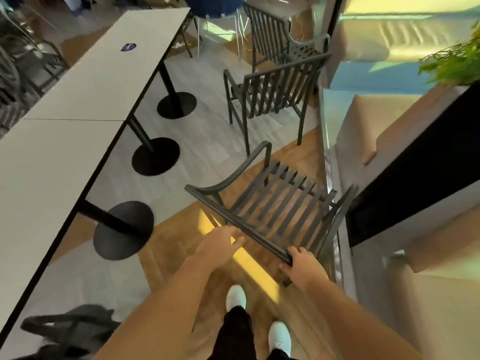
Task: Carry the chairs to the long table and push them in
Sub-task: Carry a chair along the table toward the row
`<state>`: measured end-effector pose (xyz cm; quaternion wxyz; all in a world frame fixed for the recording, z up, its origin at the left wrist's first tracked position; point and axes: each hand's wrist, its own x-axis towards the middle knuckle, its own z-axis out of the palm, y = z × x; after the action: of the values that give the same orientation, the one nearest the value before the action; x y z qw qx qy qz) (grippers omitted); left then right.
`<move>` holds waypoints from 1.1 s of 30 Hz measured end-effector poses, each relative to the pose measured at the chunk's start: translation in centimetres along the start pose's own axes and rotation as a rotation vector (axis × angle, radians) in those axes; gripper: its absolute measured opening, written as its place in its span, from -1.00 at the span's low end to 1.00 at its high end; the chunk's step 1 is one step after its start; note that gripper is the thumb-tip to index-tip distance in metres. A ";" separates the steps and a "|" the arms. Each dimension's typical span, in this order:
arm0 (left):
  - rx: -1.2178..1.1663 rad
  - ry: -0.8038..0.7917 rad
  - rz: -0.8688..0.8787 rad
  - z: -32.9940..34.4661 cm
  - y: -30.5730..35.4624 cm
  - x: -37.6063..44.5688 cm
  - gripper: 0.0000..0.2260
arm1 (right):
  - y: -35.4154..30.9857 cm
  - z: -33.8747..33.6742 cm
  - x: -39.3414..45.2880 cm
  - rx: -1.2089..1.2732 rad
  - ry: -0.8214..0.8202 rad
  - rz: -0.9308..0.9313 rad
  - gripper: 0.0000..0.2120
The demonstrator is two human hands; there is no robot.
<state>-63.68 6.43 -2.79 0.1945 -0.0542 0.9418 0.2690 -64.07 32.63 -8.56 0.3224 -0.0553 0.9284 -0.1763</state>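
Three dark slatted metal chairs stand on this side of the long table (78,105), lined up along the right wall. The nearest chair (275,203) stands right in front of the person, well apart from the table, on the wooden floor strip. The right hand (298,266) grips the right end of its top back rail, fingers curled over the bar. The left hand (220,242) is at the same rail further left, fingers extended and touching the bar, not wrapped round it. The second chair (270,97) stands just beyond, back towards us, and the third chair (272,40) is behind that, near a blue stool (213,6). Three round black pedestal bases (123,229) show under the table's near edge. A small dark sticker (128,46) lies on the tabletop. A dark bag (75,331) sits on the floor low left, beside the table. Two white shoes (235,297) are planted below the hands. On the right are a beige sofa (389,141), a black counter edge (415,172) and a green plant (457,61).
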 end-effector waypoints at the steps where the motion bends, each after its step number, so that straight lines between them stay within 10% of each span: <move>1: 0.026 -0.005 0.039 0.0 0.0 1.3 -0.57 | 0.3 0.3 0.3 0.004 -0.013 0.027 -0.49; 9: 0.451 -0.272 0.238 -1.0 -2.5 9.8 -0.38 | -0.6 1.2 2.7 0.023 -0.065 0.182 -0.56; 16: 0.802 -0.243 0.204 -1.5 -3.8 14.0 -0.71 | -1.1 1.6 3.5 -0.007 -0.046 0.247 -0.74; 33: 0.784 -0.186 0.120 0.6 -2.7 11.7 -0.83 | 1.4 -1.8 4.3 -0.121 -0.042 0.144 -0.71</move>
<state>-73.66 4.50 -9.12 0.2689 0.1038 0.9528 -0.0956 -68.55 33.51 -10.28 0.3495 -0.0115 0.9320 -0.0949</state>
